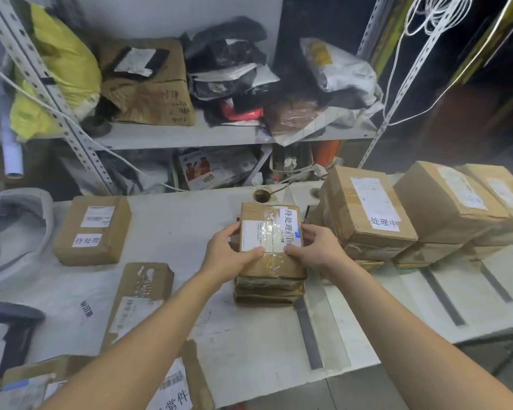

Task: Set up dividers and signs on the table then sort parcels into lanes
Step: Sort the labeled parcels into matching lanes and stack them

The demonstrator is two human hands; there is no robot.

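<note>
Both bare forearms reach forward from the lower corners and converge towards the middle. The left hand (230, 253) and right hand (316, 247) face each other, thumbs lying on top, fingers (312, 229) curled round the sides of a parcel (271, 229).

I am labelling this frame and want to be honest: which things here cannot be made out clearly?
Head view only:
Shipping label on the top parcel: print too small, corners covered by the left hand and right hand.
Lower parcels in that stack: tops hidden by the top parcel.
Parcel at the bottom edge: sign cut off by the frame.
Shelf bags: blurred.
</note>
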